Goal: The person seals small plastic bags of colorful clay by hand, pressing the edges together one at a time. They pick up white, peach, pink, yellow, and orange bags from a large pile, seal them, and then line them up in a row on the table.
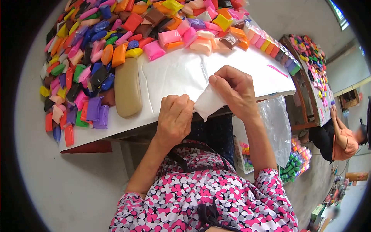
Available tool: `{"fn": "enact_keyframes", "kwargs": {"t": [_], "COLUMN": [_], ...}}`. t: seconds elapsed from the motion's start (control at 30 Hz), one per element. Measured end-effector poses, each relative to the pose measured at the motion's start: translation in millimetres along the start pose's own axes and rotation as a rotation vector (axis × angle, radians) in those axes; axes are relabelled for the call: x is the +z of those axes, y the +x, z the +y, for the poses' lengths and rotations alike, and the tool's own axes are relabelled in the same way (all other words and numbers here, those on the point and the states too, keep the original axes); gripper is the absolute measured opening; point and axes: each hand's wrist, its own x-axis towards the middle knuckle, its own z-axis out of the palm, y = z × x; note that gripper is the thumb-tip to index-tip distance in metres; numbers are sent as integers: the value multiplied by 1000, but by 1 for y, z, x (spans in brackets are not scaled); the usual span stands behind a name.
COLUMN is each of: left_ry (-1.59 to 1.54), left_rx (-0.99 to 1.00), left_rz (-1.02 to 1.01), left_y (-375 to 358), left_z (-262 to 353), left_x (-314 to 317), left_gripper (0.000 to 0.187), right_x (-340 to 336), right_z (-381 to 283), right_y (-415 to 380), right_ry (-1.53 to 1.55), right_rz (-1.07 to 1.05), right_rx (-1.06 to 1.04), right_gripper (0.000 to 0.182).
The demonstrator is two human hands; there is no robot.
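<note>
Just in front of the table's near edge, a small white packet (209,103) is stretched between my two hands. My right hand (236,92) pinches its upper right end between thumb and fingers. At the packet's lower left corner, my left hand (174,119) is closed in a fist, fingers curled around that end. Left of my hands lies a tan, rounded oblong case (128,88). Many small coloured packets (116,42) are heaped behind and to the left of it.
A row of coloured packets (270,48) lines the white table's (170,77) right side, near a pink strip (277,71). A clear plastic bag (276,125) hangs at my right. Bundled packets (295,160) lie below. Another person (345,141) sits at a second table (315,83).
</note>
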Motion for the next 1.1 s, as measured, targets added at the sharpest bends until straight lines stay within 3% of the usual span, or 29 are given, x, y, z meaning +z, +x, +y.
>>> {"fn": "enact_keyframes", "kwargs": {"t": [0.13, 0.27, 0.37, 0.57, 0.67, 0.87, 1.07, 1.1], "left_ry": [-5, 9, 17, 20, 4, -8, -64, -57], "left_rx": [-34, -44, -75, -108, -163, -162, -249, -271], "left_rz": [10, 8, 26, 18, 43, 58, 25, 14], "left_y": [1, 0, 4, 5, 6, 6, 14, 16], "left_z": [-2, -3, 1, 3, 5, 3, 3, 4], "left_x": [1, 3, 3, 2, 2, 6, 6, 6], "left_gripper": [25, 28, 20, 19, 19, 16, 11, 10], "right_x": [4, -18, -17, -19, -15, -18, -7, -2], "right_z": [5, -5, 1, 6, 2, 5, 21, 26], "right_y": [6, 8, 1, 0, -1, 4, 6, 4], "right_ry": [-10, 132, -19, 35, 83, 362, 236, 51], "right_rz": [36, -118, -199, -273, -244, -223, -41, 75], "right_rx": [-38, 281, 136, 185, 282, 263, 133, 27], "right_gripper": [26, 29, 28, 29, 32, 24, 22, 20]}}
